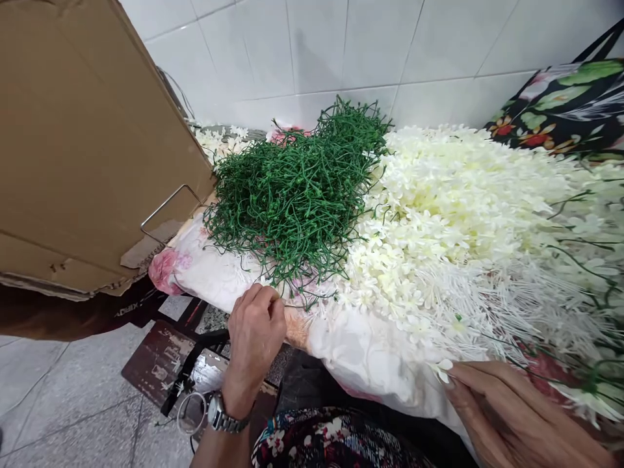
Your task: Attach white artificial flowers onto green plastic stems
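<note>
My right hand (pixel 517 403) pinches a small white artificial flower (pixel 442 370) between thumb and fingertips, over the near edge of the cloth-covered table. My left hand (pixel 258 322), with a watch (pixel 227 416) on the wrist, is closed at the table edge, just below a heap of green plastic stems (pixel 297 188). What its fingers hold, if anything, is hidden; a bit of white shows by the fingertips. To the right of the stems spreads a large pile of white and pale yellow artificial flowers (pixel 439 201), with thin white stalks (pixel 468 305) along its near side.
A big cardboard box (pixel 92 143) stands at the left, with a bent metal wire (pixel 163 207) by its edge. A black floral bag (pixel 565 110) lies at the back right against the tiled wall (pixel 351 45). Below left is a worn brown stool (pixel 156 364).
</note>
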A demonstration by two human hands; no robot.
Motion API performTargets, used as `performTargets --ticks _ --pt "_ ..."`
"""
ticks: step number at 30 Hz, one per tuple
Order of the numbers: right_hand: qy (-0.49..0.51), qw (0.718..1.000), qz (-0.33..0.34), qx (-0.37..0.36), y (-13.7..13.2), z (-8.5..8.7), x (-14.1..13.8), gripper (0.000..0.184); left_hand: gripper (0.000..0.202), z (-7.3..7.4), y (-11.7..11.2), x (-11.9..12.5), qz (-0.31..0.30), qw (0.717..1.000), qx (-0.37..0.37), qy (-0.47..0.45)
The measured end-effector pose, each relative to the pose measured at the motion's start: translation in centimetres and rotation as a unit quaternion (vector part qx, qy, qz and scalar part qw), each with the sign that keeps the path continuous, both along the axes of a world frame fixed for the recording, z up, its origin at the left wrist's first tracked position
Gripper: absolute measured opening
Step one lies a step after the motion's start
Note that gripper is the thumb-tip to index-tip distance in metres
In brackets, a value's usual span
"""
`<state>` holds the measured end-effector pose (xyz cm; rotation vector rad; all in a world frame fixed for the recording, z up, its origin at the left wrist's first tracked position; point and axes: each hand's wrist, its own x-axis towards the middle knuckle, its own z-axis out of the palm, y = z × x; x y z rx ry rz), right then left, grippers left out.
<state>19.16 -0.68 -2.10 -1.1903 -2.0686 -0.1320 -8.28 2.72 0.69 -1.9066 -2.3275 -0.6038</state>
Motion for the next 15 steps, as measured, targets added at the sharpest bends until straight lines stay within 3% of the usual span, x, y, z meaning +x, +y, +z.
performTargets --ticks 4,10,12,15 --pt "0.004 1.0 -0.003 -0.009 -0.2 0.0 -0.1 0.016 0.019 0.8 -0.6 -0.8 -0.032 0.998 0.029 -0.054" --pt "0.008 0.999 -0.002 -0.042 -0.2 0.7 -0.3 0.014 0.018 2.9 -2.8 -2.9 -0.064 0.994 -0.024 -0.088" --pt "0.021 0.999 0.023 -0.044 0.0 1.0 -0.3 0.012 0.013 3.2 -3.2 -2.0 -0.113 0.985 -0.02 -0.131" --pt "0.053 0.998 0.033 -0.018 0.3 1.1 -0.4 0.007 0.016 2.6 -2.9 1.4 -0.223 0.957 -0.034 -0.18"
